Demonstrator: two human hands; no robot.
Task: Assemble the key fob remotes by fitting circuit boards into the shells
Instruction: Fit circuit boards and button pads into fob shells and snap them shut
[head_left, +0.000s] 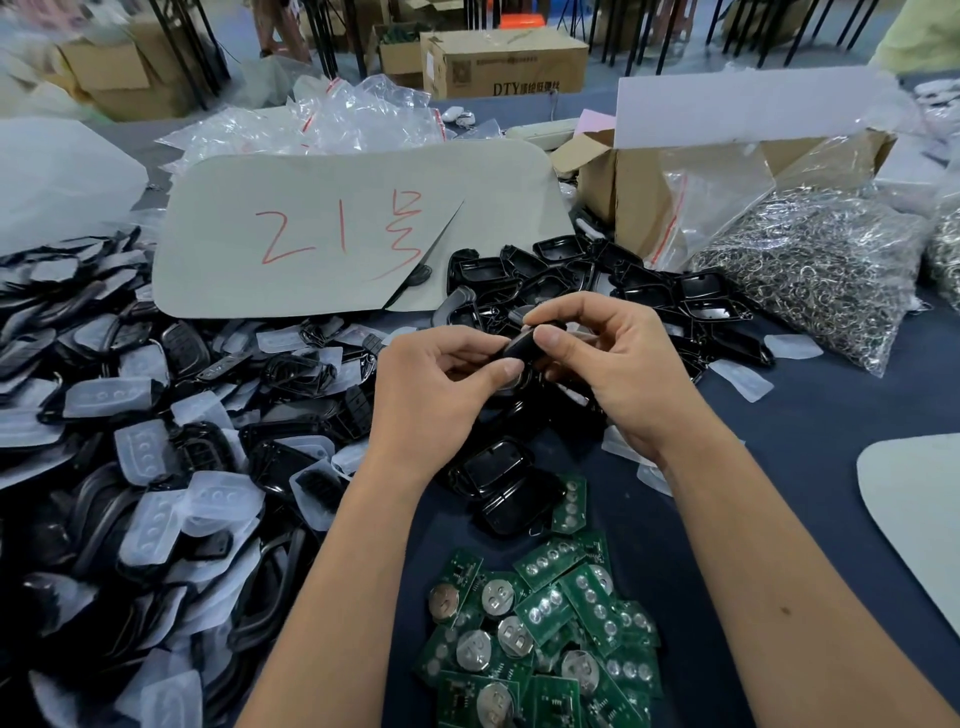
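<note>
Fob (523, 347), black, sits above the table (810, 415), pinched between both hands: left hand (441, 384) curls thumb and fingers round its near end, right hand (608, 358) grips the far end with thumb on top. Something round and silvery, perhaps a coin cell, shows beneath it. Green boards (545, 623) lie heaped near the forearms; black shells (623, 280) pile behind the hands.

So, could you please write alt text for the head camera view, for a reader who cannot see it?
Both hands, the left hand and the right hand, grip one black key fob shell above a dark table. Green circuit boards lie heaped near the wrists, black shells and clear button pads to the left, and a bag of metal rings at right.
</note>
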